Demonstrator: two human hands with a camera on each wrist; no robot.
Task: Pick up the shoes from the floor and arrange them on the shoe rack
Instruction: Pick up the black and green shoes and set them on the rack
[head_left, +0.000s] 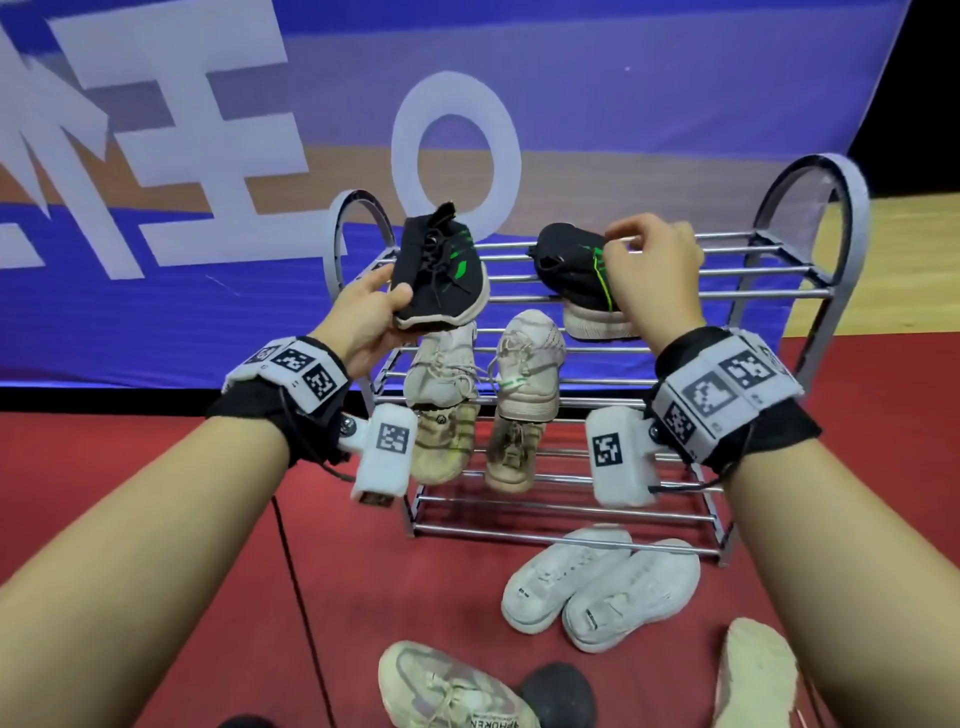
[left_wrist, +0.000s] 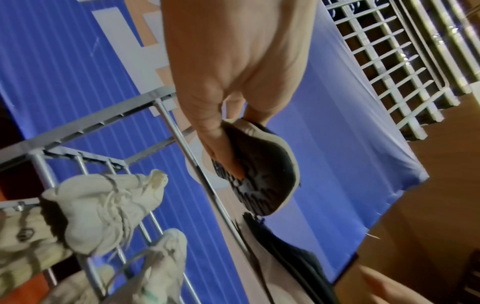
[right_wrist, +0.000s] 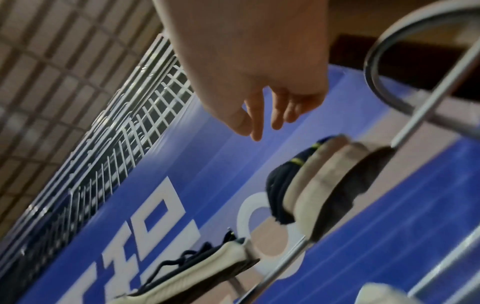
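My left hand (head_left: 382, 309) grips a black shoe with green marks (head_left: 441, 270) by its heel end and holds it tilted over the left of the metal shoe rack's (head_left: 753, 270) top shelf. In the left wrist view the thumb lies on the shoe's (left_wrist: 259, 170) dark sole. The matching black shoe (head_left: 576, 270) sits on the top shelf at the right, its pale sole toward me. My right hand (head_left: 623, 254) hovers just above that shoe (right_wrist: 311, 185); in the right wrist view its fingers (right_wrist: 257, 127) hang loose and hold nothing.
Two white sneakers (head_left: 441, 369) (head_left: 530, 364) lie on the middle shelf, two beige shoes (head_left: 447, 441) (head_left: 511, 452) on the lower one. A white pair (head_left: 597, 587) and beige sneakers (head_left: 447, 691) (head_left: 753, 675) lie on the red floor. A blue banner (head_left: 156, 156) stands behind.
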